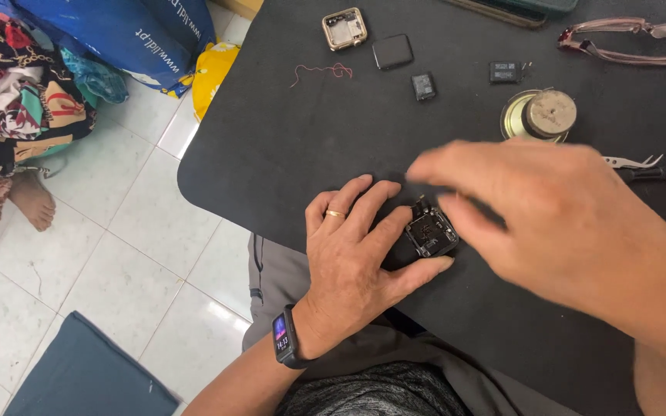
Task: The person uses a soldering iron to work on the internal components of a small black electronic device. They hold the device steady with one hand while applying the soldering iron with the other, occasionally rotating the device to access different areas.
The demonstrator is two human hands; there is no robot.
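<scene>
Head view: my left hand (356, 254) pinches the open watch case (430, 233) on the worktop (271, 139); my right hand (533, 208), blurred, fingers loosely spread and empty, hovers just right of it.

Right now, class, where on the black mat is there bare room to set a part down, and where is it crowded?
Bare: the black mat between the red thread and the left hand. Crowded: the far edge by the gold watch case, and the right side by the round speaker and tweezers.
</scene>
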